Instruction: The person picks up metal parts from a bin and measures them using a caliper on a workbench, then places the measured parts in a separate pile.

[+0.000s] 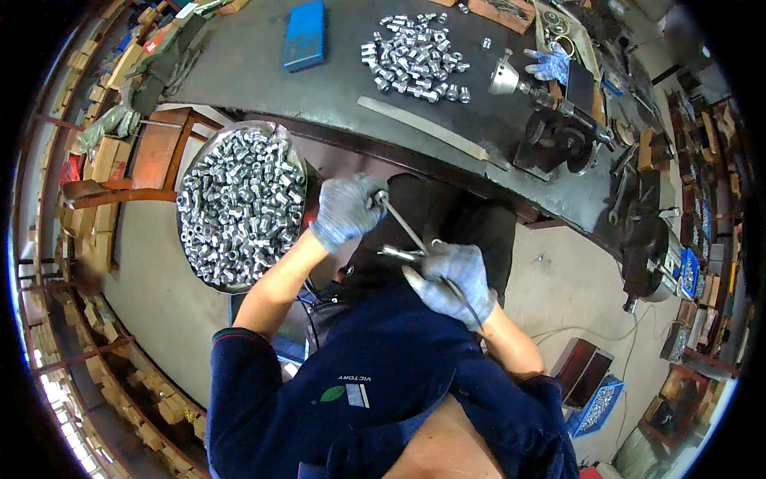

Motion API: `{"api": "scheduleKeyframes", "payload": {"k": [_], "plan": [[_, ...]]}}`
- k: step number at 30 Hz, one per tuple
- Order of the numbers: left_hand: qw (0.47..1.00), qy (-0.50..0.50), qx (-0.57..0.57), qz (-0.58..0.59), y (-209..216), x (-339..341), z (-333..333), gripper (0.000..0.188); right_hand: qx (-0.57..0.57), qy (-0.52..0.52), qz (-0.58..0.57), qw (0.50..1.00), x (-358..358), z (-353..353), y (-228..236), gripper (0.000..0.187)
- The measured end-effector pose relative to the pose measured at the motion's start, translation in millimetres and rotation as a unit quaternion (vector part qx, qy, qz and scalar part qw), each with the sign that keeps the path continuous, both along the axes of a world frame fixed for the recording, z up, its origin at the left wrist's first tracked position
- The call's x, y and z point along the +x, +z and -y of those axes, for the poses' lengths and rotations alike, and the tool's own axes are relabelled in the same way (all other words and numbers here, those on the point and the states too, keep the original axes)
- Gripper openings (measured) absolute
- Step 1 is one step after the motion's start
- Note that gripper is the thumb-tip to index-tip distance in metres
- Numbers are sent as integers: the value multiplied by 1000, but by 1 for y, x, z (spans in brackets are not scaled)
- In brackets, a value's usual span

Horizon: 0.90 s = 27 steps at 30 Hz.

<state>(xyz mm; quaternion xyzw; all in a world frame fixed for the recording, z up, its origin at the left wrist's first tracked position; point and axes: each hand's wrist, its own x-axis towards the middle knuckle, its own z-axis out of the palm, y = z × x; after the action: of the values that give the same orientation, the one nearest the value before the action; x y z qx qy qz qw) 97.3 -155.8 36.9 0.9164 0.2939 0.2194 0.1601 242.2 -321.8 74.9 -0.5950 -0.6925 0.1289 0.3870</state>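
Note:
Above my lap, my left hand [347,209] in a grey-blue knit glove pinches a small metal fitting [382,196]. My right hand [452,283], gloved the same way, is closed round an air gun with a long thin nozzle [405,225] and a shiny lever [399,254]. The nozzle's far end meets the fitting; whether it sits inside the bore I cannot tell. Most of the gun's body is hidden in my palm. A dark hose seems to run back over my right wrist. Left of my left hand stands a round pan [209,281] heaped with shiny metal fittings [243,203].
Ahead is a dark workbench [335,96] bearing a pile of fittings [415,60], a blue box [305,36], a flat metal bar [423,126] and a chuck fixture [504,78]. A wooden chair [159,152] stands left. A blue crate [598,405] sits on the floor at right.

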Motion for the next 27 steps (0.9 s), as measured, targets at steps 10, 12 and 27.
{"api": "scheduleKeyframes", "payload": {"k": [10, 12, 27], "plan": [[991, 38, -35, -126, 17, 95, -121, 30, 20, -56, -134, 989, 11, 25, -4, 32], [995, 56, -26, -78, 24, 117, -143, 35, 16, -48, -130, 990, 10, 26, -6, 30], [985, 37, -168, 15, 32, -40, -179, 37, -8, -66, -165, 984, 8, 28, -21, 34]]}}
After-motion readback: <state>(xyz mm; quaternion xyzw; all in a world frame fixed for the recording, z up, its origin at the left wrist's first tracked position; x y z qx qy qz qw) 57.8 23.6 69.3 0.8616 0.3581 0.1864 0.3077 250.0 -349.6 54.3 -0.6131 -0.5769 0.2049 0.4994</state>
